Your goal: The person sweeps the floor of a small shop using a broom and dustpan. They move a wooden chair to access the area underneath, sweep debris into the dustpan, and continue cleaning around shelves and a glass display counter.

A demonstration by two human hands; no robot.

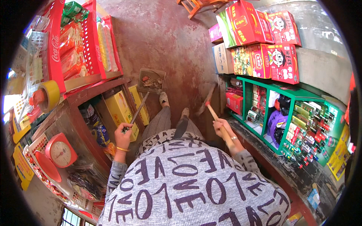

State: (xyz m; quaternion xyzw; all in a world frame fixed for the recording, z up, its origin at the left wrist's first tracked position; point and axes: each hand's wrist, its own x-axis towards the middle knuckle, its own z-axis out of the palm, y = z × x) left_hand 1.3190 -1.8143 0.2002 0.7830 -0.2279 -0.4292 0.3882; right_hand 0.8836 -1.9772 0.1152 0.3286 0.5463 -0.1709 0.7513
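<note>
My left hand [123,135] grips the long handle [140,106] of a dustpan. The dustpan's box-like scoop [163,76] rests on the floor ahead of my feet, with dry debris and a reddish scrap [146,78] inside. In my right hand [222,126] is the pale wooden handle [212,113] of a broom, its rear end reaching back over my forearm. A red binding [207,103] joins it to the broom's blurred bristle head [206,99], low by the right-hand counter. Whether the bristles touch the floor is unclear.
A red rack [99,46] of packaged goods and a wooden cabinet [76,113] flank my left side. Right of me are stacked cartons [258,60] and a green shelf [291,113] with bottles. The worn red floor [158,36] stretches ahead to an orange wooden stool [195,7].
</note>
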